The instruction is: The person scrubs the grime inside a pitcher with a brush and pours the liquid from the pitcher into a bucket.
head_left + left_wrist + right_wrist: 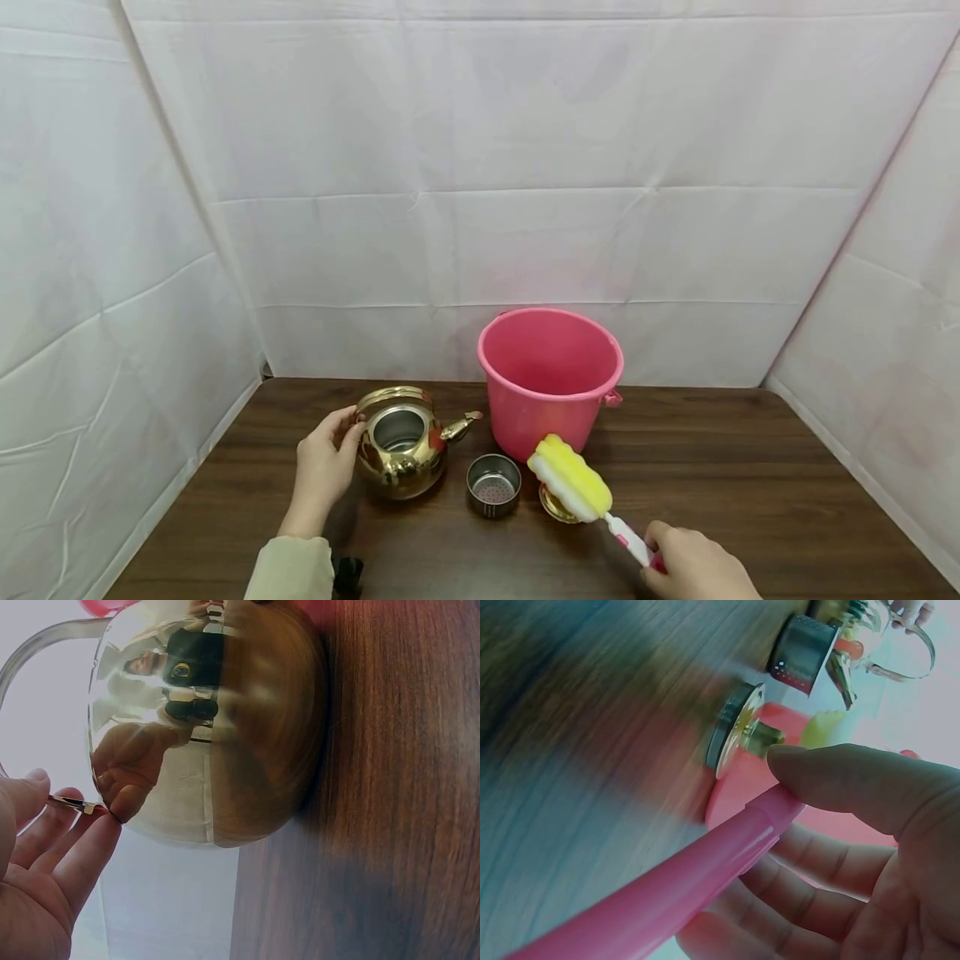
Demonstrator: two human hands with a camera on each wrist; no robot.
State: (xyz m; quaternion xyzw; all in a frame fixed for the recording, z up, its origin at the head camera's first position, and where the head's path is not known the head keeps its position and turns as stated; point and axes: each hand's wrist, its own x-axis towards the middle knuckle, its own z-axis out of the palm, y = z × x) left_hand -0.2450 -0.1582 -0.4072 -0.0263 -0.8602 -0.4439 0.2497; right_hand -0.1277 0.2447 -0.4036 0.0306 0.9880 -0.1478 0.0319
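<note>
On the left of the table stands a shiny gold kettle [405,477], lidless, its spout pointing right. My left hand [327,462] pinches the near end of its hoop handle [392,392] between thumb and fingers; the left wrist view shows this grip beside the mirror-like body. My right hand [701,565] holds a bottle brush by its pink handle [682,870]. The brush's yellow and white sponge head [576,477] is in front of the bucket, partly covering the gold kettle lid [557,505]. Between kettle and lid sits a metal strainer [493,490] with a perforated bottom.
A pink bucket [551,414] stands behind the strainer and lid. The dark wooden table [750,467] runs back to white cloth walls [525,167] on three sides. A small black object [347,573] is by the left sleeve.
</note>
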